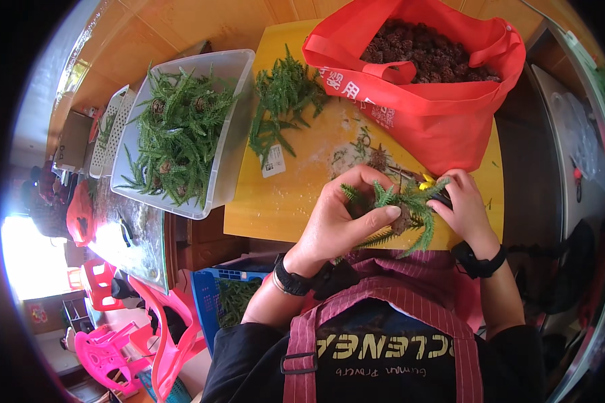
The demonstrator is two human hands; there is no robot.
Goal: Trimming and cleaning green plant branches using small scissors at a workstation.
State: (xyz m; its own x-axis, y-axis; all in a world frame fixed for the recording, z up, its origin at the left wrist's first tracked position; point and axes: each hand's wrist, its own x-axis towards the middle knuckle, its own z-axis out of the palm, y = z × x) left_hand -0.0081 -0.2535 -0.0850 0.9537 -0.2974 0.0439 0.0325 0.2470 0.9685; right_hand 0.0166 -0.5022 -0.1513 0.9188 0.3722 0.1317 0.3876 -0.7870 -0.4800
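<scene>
Over the near part of the yellow board (275,208), my left hand (326,221) pinches a green artificial pine sprig (420,200) with a brown pine cone (401,221) at its middle. My right hand (469,209) is at the sprig's right end, its fingers closed around a black-and-yellow tool (427,181) that is mostly hidden; its kind is unclear. Just beyond the hands lies a loose brown pine cone (378,159) with thin stems. A pile of green sprigs (286,91) rests farther back on the board, beside a white tag (273,161).
At the back right stands a red bag (444,127) full of pine cones (417,50). A clear plastic bin (223,161) to the left holds sprigs with cones. Below it is a blue crate (205,302) with greenery. Pink plastic chairs (175,336) stand at the lower left.
</scene>
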